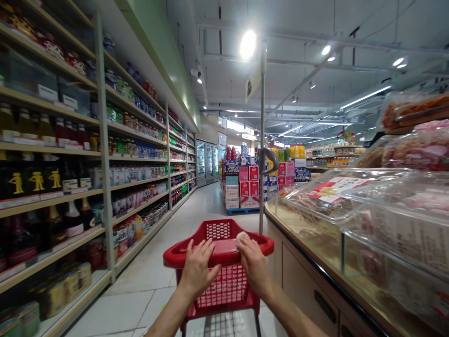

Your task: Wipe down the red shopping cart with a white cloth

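Observation:
A red plastic shopping cart (219,290) with a mesh basket stands in front of me, its thick red rim (171,257) curving across the near side. My left hand (198,267) lies on the left part of that rim with fingers stretched out and thumb apart, not wrapped round it. On the right part of the rim rests my right hand (251,257); its fingers press a crumpled white tissue (242,238) against the cart's edge. The underside of both palms is hidden.
Tall shelves (105,154) of bottles and cans line the left side. Close on the right runs a glass-edged display counter (308,234) with packaged food in clear trays (326,187). Ahead, stacked cartons (249,187) stand on a blue pallet beside a metal pole (262,117). Pale floor tiles (136,299) run forward.

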The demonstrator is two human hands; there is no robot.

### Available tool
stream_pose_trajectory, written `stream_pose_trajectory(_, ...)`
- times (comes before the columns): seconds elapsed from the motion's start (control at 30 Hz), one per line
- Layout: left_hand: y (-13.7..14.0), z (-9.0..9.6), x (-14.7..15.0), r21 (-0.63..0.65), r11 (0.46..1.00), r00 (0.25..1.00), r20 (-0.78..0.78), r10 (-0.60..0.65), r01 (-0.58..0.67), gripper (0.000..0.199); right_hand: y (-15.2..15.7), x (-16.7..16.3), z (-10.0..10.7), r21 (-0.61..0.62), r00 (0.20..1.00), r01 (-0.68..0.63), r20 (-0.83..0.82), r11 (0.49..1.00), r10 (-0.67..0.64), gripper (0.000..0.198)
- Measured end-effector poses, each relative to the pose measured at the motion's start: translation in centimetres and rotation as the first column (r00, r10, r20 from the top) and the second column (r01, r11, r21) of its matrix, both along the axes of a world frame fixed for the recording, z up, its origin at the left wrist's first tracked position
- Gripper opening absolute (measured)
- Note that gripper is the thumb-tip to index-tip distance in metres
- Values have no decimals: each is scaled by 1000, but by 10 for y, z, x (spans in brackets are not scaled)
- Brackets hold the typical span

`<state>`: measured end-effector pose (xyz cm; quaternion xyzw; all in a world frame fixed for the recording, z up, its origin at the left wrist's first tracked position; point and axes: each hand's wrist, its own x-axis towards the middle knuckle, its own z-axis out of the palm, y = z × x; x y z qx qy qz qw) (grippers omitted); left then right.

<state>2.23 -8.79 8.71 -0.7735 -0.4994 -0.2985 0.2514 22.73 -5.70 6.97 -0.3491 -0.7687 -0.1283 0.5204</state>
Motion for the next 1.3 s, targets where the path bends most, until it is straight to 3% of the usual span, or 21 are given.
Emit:
stream_pose_trajectory(0.1,-1,1,-2,-3,1000,1000,-1,-6,6,48,-4,-5,-2,49,997,-25,78,998,21,36)
stream_pose_trajectory(0.23,-1,1,-2,-7,1000,1000,7,-10,10,48,6,30,-4,-6,993,113,35,994,-113,36)
stream_pose_trajectory(0.3,-1,1,1,-3,1000,1000,10,-5,5,47,7,31,-3,-38,987,158,-15,987,-158,36)
stream_pose_trajectory(0.5,5,-3,0,35,999,1000,-9,-16,17,47,2,-4,-4,61,997,18,78,998,-22,40)
stream_pose_trajectory(0.7,15,-7,-4,77,996,999,-16,-35,36,47,17,43,4,-111,975,213,-46,971,-219,35)
stream_pose_trajectory(0.77,19,-8,-3,90,995,999,-14,-39,40,46,14,32,7,-120,980,184,-55,975,-192,37)
stream_pose_trajectory(0.93,24,-8,-4,101,993,998,-26,-57,59,45,6,-11,5,-3,997,41,63,999,-41,42)
stream_pose_trajectory(1.13,22,-6,-10,65,996,998,-20,-65,66,45,19,41,12,-155,978,201,-30,967,-207,34)
stream_pose_trajectory(1.2,20,-5,-9,55,997,998,-12,-62,63,45,19,40,12,-164,974,198,-80,966,-213,35)
stream_pose_trajectory(1.3,16,-2,-6,31,998,999,3,-51,51,45,11,12,6,-65,996,84,-27,994,-86,39)
